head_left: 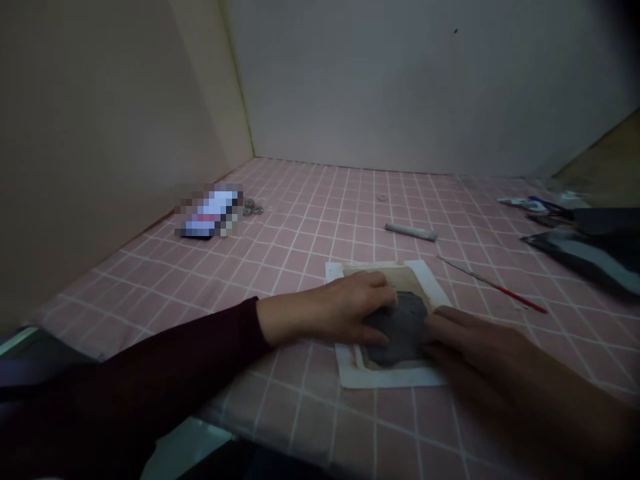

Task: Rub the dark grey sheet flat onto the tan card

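Lower right of centre, a grey slab (406, 330) is lying on a white sheet (370, 379); the left hand (357, 303) is resting there unclenched, the right hand's grip (467, 337) blurring beyond telling. A black packet (583, 257), contents hidden, is lying far right.

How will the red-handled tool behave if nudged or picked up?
The red-handled tool is probably light, being so slender. It looks stiff, since its thin shaft lies straight. Nudged, it might roll, given its narrow, rod-like handle.

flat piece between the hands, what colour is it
Dark grey flat piece, best seen in the head view.
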A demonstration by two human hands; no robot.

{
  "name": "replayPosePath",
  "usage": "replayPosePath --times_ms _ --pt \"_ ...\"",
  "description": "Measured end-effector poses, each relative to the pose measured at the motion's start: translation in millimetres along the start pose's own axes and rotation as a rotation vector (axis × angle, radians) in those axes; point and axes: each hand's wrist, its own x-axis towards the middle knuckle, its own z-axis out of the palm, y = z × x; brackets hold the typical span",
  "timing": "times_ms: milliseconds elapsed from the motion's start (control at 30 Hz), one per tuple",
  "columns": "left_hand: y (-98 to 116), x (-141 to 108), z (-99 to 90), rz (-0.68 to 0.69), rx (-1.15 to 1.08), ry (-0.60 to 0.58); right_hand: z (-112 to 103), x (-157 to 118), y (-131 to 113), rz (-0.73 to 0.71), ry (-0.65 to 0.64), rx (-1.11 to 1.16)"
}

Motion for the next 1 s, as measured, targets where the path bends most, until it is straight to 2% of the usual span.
replayPosePath --times_ms 100,233,400,500,567,667,800,1000 --pt "1 0 -0.4 -0.001 -0.007 -0.01 -2 0 3 0.063 -0.03 -0.028" --pt "0 -1 -0.3 -0.008 0.0 0.008 5 9 -5 -0.035 0.023 0.027" --pt "-1 -1 0.1 0.007 -0.016 -0.011 -1 4 5 0.033 -0.075 -0.043" --pt "2 0 -0.7 -0.002 -0.025 -0.017 -3 3 3 0.053 -0.03 -0.059" --pt "3 1 -1.2 -0.037 -0.01 -0.02 -2 7 -3 0.01 -0.008 0.001" --pt "1 1 -0.7 -0.042 0.001 -0.015 -5 10 -5 -0.018 -0.038 0.018" --pt "-2 1 1.5 -0.037 0.001 -0.015 -12 7 1 0.05 -0.073 -0.038" --pt "3 3 -0.5 -0.059 0.018 -0.016 -2 9 -5 -0.028 -0.008 0.011"
